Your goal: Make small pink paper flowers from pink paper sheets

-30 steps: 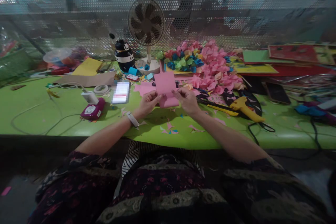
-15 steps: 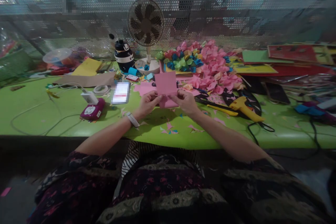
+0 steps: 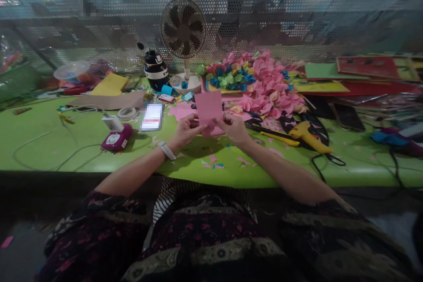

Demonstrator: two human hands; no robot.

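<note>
A sheet of pink paper point(image 3: 209, 105) is held up over the near middle of the green table. Its lower part looks folded, with a pink flap showing beneath the thumbs. My left hand point(image 3: 188, 132) pinches the lower left of the sheet, thumb stretched across its front. On the lower right, my right hand point(image 3: 235, 129) grips the same sheet, its thumb close to the left one. The fingers behind the paper are hidden. More pink paper point(image 3: 181, 111) lies flat just behind my left hand. Small pink and blue scraps point(image 3: 213, 162) are scattered on the table below.
Behind the hands stand a fan point(image 3: 183, 31), a dark bottle point(image 3: 156, 72) and a heap of folded pink paper pieces point(image 3: 264, 83). A yellow glue gun point(image 3: 309, 135) and cutter point(image 3: 280, 138) lie right. Left are a phone point(image 3: 152, 116) and a purple power socket point(image 3: 116, 137) with cables.
Both thumbs have shifted slightly along the lower part of the pink sheet, the left one reaching further right. The sheet stays in nearly the same place.
</note>
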